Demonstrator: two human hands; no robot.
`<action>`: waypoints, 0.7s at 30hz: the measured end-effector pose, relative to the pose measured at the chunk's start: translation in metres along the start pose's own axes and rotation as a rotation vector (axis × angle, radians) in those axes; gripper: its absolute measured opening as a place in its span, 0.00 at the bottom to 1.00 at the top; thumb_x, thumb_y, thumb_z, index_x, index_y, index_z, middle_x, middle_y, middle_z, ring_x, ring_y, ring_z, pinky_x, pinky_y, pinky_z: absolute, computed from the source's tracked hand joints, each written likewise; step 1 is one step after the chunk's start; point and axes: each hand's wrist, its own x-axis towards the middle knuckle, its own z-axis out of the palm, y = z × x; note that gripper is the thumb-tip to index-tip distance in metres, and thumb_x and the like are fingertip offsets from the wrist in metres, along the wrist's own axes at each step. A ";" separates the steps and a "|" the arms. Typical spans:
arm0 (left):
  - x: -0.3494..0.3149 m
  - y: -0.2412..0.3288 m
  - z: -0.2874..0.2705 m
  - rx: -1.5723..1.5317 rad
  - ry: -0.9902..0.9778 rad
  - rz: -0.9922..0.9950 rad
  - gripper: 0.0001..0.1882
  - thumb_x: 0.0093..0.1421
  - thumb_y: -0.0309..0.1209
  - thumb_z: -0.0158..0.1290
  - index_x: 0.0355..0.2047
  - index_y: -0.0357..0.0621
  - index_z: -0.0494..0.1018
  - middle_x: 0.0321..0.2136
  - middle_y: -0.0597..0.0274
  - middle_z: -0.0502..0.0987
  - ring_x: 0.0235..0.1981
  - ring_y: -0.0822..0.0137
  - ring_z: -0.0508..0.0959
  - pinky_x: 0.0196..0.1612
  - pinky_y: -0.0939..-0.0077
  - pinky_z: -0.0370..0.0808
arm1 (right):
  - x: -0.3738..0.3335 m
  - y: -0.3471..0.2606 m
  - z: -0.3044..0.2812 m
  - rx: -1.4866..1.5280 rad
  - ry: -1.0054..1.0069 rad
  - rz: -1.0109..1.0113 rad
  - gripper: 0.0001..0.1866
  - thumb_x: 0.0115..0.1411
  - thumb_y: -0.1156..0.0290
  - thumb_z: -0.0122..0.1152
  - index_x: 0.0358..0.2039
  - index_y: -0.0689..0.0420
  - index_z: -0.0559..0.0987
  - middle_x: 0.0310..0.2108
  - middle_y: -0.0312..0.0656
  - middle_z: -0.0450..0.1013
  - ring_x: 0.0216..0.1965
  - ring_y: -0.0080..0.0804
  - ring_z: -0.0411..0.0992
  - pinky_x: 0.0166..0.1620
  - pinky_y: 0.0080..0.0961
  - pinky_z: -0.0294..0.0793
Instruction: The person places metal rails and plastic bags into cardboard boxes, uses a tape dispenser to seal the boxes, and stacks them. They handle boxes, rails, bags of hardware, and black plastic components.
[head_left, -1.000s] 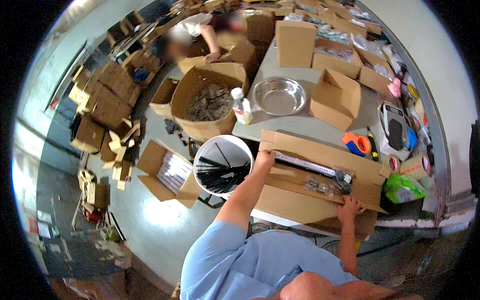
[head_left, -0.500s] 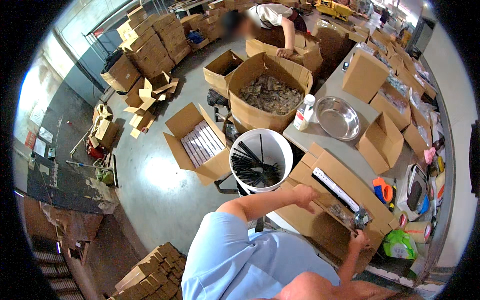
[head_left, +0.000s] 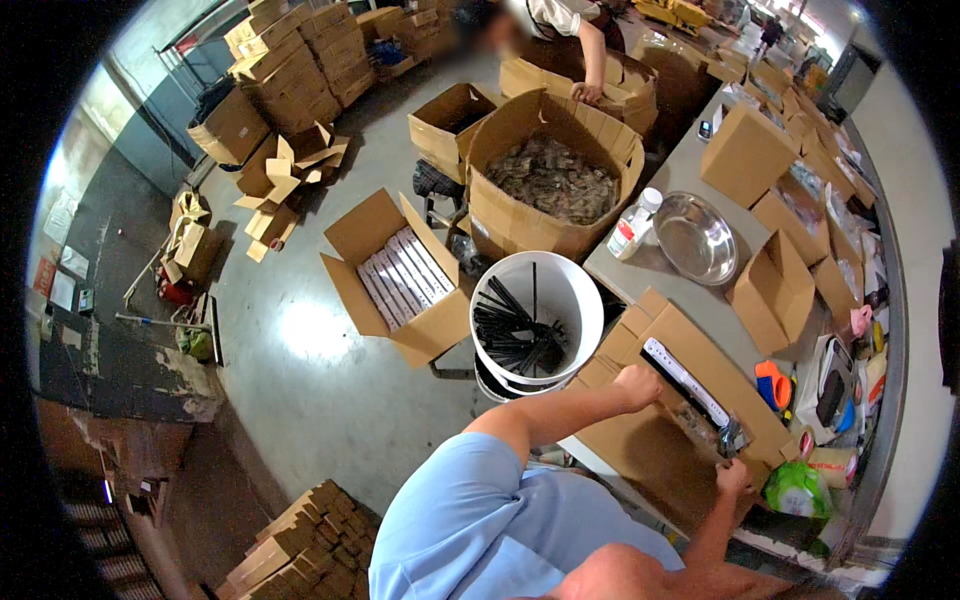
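Observation:
A long, flat cardboard box (head_left: 640, 455) lies open on the table in front of me. In it are a white and black drawer slide (head_left: 688, 382) and, at the near end, a small clear plastic bag (head_left: 733, 436) of what looks like hardware. My left hand (head_left: 638, 388) is closed at the box's inner edge, beside the white strip, its fingers curled over the cardboard. At the box's near right corner my right hand (head_left: 733, 477) pinches the cardboard edge just below the bag. The fingertips of both hands are partly hidden.
Left of the box stands a white bucket (head_left: 588, 310) of black rods. An open carton (head_left: 430, 345) of white boxes stands beyond it. A white bottle (head_left: 634, 222), a steel bowl (head_left: 697, 238) and an orange tape dispenser (head_left: 772, 385) are on the table. A co-worker's hand (head_left: 587, 93) rests at a far carton.
My left hand has curled its fingers and come down toward the box's edge. My right hand has shifted slightly off the plastic bag. The whole view has turned a little.

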 end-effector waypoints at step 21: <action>0.003 0.013 -0.009 0.097 -0.074 0.018 0.11 0.56 0.36 0.46 0.28 0.47 0.76 0.27 0.54 0.78 0.29 0.55 0.79 0.26 0.59 0.75 | -0.115 -0.098 -0.195 0.767 0.572 -0.739 0.19 0.52 0.73 0.57 0.45 0.64 0.70 0.41 0.49 0.71 0.46 0.42 0.69 0.49 0.31 0.65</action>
